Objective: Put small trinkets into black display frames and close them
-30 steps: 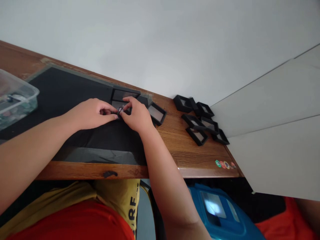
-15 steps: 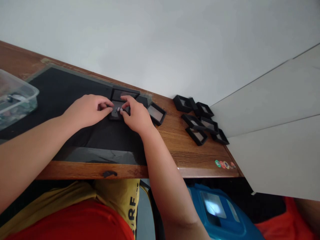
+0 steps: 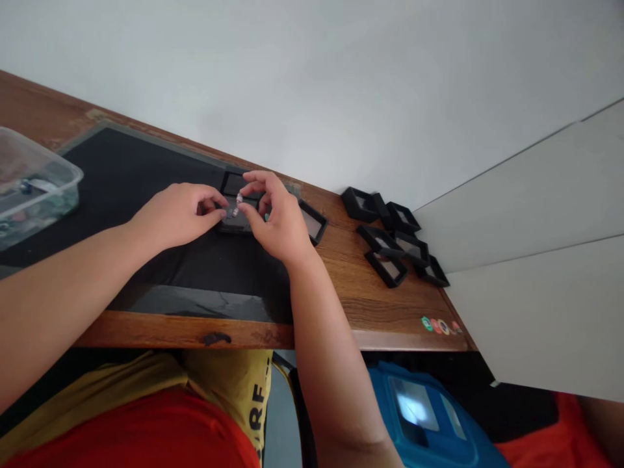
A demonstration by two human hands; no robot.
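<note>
Several beads (image 3: 237, 205) slanting over box (image 3: 240, 225), lying just left of right hand (image 3: 281, 218), nearer it than left hand (image 3: 178, 214); both hands curling, pinching unclear.

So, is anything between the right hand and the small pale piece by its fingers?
Nothing visible: the right hand has the pale piece at its fingers. The left hand is beside the open black case, not between them.

Spreads the right hand (image 3: 279, 221) wider between thumb and index finger, covering more of the black lid (image 3: 234, 184) behind; slants the pale beads (image 3: 238, 198) more steeply by that thumb; leaves more gap to the left hand (image 3: 178, 214) than a second ago.
</note>
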